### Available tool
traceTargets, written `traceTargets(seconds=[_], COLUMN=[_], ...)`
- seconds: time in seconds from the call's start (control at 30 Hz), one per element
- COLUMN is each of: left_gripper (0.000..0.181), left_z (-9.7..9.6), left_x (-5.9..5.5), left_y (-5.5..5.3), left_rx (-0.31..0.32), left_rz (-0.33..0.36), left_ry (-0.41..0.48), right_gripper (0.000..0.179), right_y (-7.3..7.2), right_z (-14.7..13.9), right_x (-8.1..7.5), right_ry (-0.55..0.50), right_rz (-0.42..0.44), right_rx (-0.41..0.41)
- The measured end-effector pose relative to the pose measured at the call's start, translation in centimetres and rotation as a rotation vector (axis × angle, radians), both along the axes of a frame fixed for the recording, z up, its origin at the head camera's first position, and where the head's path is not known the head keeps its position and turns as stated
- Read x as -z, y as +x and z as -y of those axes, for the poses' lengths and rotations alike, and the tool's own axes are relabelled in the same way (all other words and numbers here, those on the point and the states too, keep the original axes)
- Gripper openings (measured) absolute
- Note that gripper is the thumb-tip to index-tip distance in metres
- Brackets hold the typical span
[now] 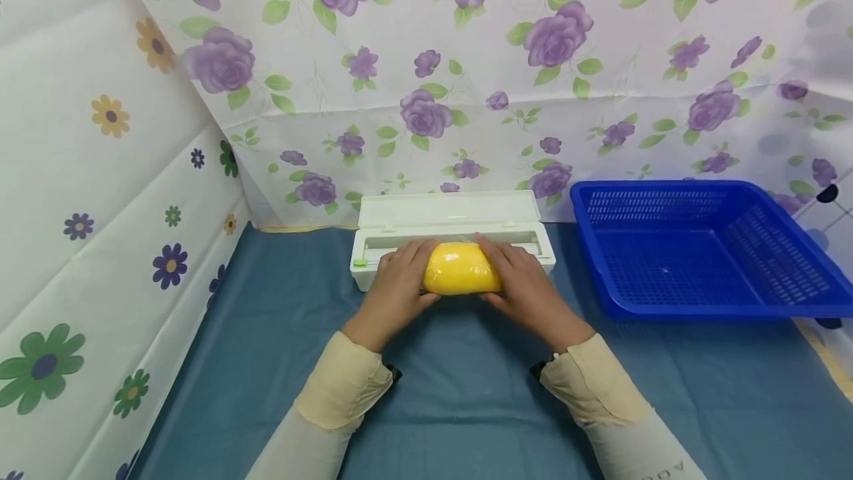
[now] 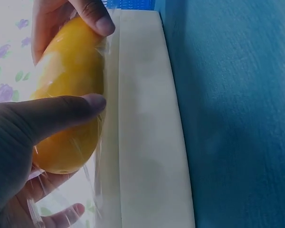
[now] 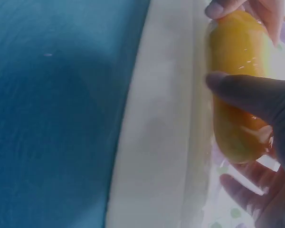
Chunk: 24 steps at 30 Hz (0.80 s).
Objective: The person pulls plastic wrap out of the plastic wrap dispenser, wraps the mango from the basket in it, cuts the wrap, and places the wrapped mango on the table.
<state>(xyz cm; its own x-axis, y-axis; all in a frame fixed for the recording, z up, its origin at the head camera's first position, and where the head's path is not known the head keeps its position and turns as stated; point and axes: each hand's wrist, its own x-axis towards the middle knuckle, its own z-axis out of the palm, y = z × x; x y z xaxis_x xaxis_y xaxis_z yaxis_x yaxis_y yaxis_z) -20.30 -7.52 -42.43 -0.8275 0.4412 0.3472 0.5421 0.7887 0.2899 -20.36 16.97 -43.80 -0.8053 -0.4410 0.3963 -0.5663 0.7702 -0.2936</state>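
A smooth yellow, oblong fruit that looks like a mango (image 1: 461, 269) is held up in front of the white cling film dispenser (image 1: 383, 284). Clear film (image 2: 97, 190) clings around it, creased and shiny in the left wrist view. My left hand (image 1: 397, 286) grips its left end, thumb on the near side and fingers behind. On the right end, my right hand (image 1: 533, 289) grips it the same way. The dispenser's lid (image 1: 446, 207) stands raised at the back, and a green slider (image 1: 360, 263) shows at its left.
A blue plastic basket (image 1: 603, 302) with slotted walls stands right of the dispenser. Blue-green cloth (image 1: 466, 406) covers the table. Flowered sheeting (image 1: 373, 147) hangs behind, and another flowered sheet (image 1: 126, 191) borders the left side.
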Motion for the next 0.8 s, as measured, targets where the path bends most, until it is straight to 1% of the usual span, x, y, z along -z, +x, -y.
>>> traceTargets(seconds=[0.23, 0.37, 0.47, 0.63, 0.8], left_gripper=[0.086, 0.087, 0.087, 0.087, 0.086], left_z=[0.05, -0.02, -0.09, -0.20, -0.18], left_x=[0.29, 0.40, 0.41, 0.23, -0.35], left_y=[-0.32, -0.40, -0.40, -0.17, 0.16], left_rx=[0.011, 0.006, -0.004, -0.019, -0.026], left_rz=[-0.010, -0.026, -0.022, -0.015, -0.012], left_ry=[0.015, 0.013, 0.003, -0.022, -0.047], right_gripper=[0.084, 0.082, 0.081, 0.082, 0.082], right_y=[-0.53, -0.57, -0.49, -0.37, -0.27], right_z=[-0.17, -0.11, -0.02, 0.07, 0.09], right_x=[0.48, 0.60, 0.60, 0.49, 0.16], right_ry=[-0.022, -0.041, -0.051, -0.049, -0.043], right_rz=[0.006, -0.014, -0.024, -0.017, -0.019], right_rx=[-0.010, -0.022, -0.027, -0.027, -0.035])
